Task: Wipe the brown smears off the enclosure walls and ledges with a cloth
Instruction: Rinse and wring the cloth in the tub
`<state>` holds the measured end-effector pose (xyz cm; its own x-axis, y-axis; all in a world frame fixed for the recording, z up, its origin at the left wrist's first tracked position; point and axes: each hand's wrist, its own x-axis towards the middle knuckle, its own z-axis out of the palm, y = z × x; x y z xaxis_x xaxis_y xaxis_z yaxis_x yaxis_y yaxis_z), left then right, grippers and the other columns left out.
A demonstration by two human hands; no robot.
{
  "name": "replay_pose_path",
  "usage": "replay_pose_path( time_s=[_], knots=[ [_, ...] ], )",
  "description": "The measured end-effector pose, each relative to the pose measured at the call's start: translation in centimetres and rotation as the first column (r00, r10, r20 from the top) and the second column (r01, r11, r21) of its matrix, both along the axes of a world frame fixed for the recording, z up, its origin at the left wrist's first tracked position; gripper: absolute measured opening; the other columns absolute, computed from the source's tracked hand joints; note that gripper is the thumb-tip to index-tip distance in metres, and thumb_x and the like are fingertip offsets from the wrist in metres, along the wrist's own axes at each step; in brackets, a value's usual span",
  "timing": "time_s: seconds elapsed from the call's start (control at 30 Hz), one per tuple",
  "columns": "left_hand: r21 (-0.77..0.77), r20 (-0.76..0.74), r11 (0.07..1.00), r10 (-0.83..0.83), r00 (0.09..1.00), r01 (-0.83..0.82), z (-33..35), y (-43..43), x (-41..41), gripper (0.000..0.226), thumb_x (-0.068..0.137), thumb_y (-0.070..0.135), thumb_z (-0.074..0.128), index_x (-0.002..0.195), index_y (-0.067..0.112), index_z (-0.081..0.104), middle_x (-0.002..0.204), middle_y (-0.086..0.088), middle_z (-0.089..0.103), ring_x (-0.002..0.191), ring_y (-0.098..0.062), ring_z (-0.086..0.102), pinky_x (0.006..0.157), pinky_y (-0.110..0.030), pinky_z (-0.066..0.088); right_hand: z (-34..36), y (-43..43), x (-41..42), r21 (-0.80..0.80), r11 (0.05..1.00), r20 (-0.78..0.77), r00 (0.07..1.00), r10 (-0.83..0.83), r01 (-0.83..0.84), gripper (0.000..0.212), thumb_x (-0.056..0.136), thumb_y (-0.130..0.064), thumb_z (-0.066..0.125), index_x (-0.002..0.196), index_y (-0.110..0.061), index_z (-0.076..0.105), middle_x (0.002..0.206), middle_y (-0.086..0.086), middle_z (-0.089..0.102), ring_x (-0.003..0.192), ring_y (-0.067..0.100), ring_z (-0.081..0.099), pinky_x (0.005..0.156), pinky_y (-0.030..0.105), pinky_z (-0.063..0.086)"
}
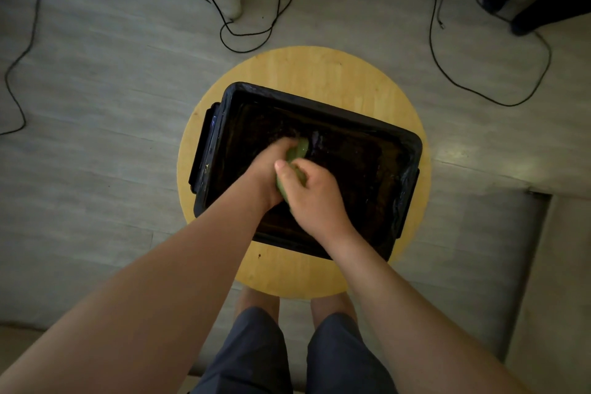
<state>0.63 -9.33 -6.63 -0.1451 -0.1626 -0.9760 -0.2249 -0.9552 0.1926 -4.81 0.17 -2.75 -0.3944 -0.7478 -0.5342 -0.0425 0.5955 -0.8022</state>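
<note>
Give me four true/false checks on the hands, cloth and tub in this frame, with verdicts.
1. The left hand and the right hand both grip the green cloth inside the black rectangular plastic tub. True.
2. The tub stands on a square metal table. False: it stands on a round, light wooden tabletop.
3. The cloth hangs draped over the tub's rim. False: it is bunched between the two hands, within the tub's walls.
4. Thin black cables lie on the grey floor beyond the tabletop. True.
</note>
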Motion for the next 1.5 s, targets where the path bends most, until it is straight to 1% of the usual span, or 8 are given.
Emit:
replay_pose_path(
  time_s=[0.33, 0.53, 0.7, 0.8, 0.93, 1.07, 1.23, 1.5],
  knots=[
    [-0.084, -0.004, 0.996, 0.031, 1.0, -0.031, 0.0, 1.0, 0.6, 0.029, 0.108, 0.02, 0.047, 0.118, 0.003, 0.069, 0.102, -0.015, 0.074, 0.098, -0.027, 0.072, 0.086, -0.04, 0.061, -6.9, -0.1, -0.6, 0.16, 0.98, -0.757, 0.623, 0.196, -0.115, 0.053, 0.109, -0.044, 0.027, 0.085, -0.015, 0.064, 0.068, 0.003, 0.064, 0.052, 0.023, 0.06, 0.043, 0.025, 0.031],
    [-0.188, 0.136, 0.979, -0.058, 0.989, 0.084, -0.2, 1.1, 0.8, 0.043, 0.109, 0.038, 0.044, 0.146, 0.021, 0.029, 0.116, -0.004, 0.056, 0.096, -0.021, 0.06, 0.085, -0.049, 0.06, -8.7, 0.6, -3.0, 0.475, 0.839, -0.389, 0.918, -0.071, 0.266, 0.061, 0.107, -0.058, 0.025, 0.156, -0.021, 0.03, 0.152, 0.016, 0.028, 0.135, 0.043, 0.036, 0.11, 0.052, 0.038],
    [-0.126, 0.121, 0.975, -0.17, 0.978, 0.185, -0.7, 1.9, -0.1, 0.052, 0.109, 0.043, 0.042, 0.157, 0.028, 0.03, 0.138, -0.01, 0.056, 0.12, -0.03, 0.058, 0.104, -0.052, 0.052, -6.6, -0.8, -0.6, 0.5, 0.865, 0.047, 0.996, -0.076, 0.042, 0.048, 0.11, -0.046, 0.028, 0.146, -0.018, 0.043, 0.132, 0.013, 0.058, 0.115, 0.033, 0.06, 0.089, 0.039, 0.048],
    [0.032, 0.025, 0.999, -0.035, 0.999, 0.034, -0.7, 0.8, 0.3, 0.041, 0.104, 0.045, 0.054, 0.121, 0.011, 0.069, 0.106, -0.012, 0.075, 0.098, -0.025, 0.072, 0.093, -0.038, 0.057, -4.4, 0.0, 0.3, 0.261, 0.964, -0.174, 0.98, 0.101, -0.053, 0.028, 0.107, -0.039, 0.04, 0.097, -0.019, 0.058, 0.077, -0.001, 0.064, 0.068, 0.017, 0.064, 0.057, 0.035, 0.051],
    [0.019, -0.017, 0.991, -0.134, 0.991, 0.134, -0.3, 0.0, 0.4, 0.039, 0.11, 0.023, 0.046, 0.076, 0.009, 0.059, 0.053, -0.001, 0.059, 0.047, -0.01, 0.059, 0.049, -0.018, 0.05, -2.0, 0.2, 1.3, -0.097, 0.991, -0.379, 0.924, 0.048, -0.091, 0.042, 0.104, -0.04, 0.044, 0.066, -0.022, 0.046, 0.052, -0.007, 0.046, 0.046, 0.013, 0.049, 0.042, 0.03, 0.037],
    [-0.064, -0.006, 0.989, -0.134, 0.991, 0.134, 0.3, 0.8, -0.2, 0.034, 0.112, 0.02, 0.035, 0.08, 0.019, 0.049, 0.078, 0.001, 0.049, 0.066, -0.011, 0.047, 0.051, -0.019, 0.048, -3.6, -1.0, 0.7, -0.072, 0.995, -0.527, 0.85, 0.017, -0.065, 0.047, 0.102, -0.037, 0.035, 0.061, -0.021, 0.052, 0.051, -0.006, 0.049, 0.045, 0.017, 0.051, 0.043, 0.031, 0.041],
    [-0.076, -0.072, 0.996, -0.05, 0.996, 0.045, 0.7, 1.7, 0.9, 0.025, 0.104, 0.003, 0.045, 0.11, 0.001, 0.069, 0.1, -0.016, 0.073, 0.093, -0.026, 0.072, 0.076, -0.035, 0.061, -8.1, -0.7, -2.9, 0.133, 0.985, -0.753, 0.636, 0.17, -0.107, 0.051, 0.106, -0.038, 0.032, 0.078, -0.011, 0.064, 0.062, 0.007, 0.064, 0.05, 0.028, 0.061, 0.046, 0.026, 0.032],
    [-0.149, 0.144, 0.984, -0.075, 0.987, 0.097, -0.8, 1.4, 2.1, 0.04, 0.103, 0.043, 0.051, 0.138, 0.032, 0.037, 0.124, -0.004, 0.058, 0.11, -0.027, 0.061, 0.084, -0.049, 0.06, -8.3, -0.5, -2.5, 0.491, 0.833, -0.312, 0.944, -0.106, 0.256, 0.053, 0.11, -0.048, 0.028, 0.156, -0.022, 0.028, 0.157, 0.017, 0.024, 0.14, 0.042, 0.031, 0.112, 0.049, 0.034]
  ],
)
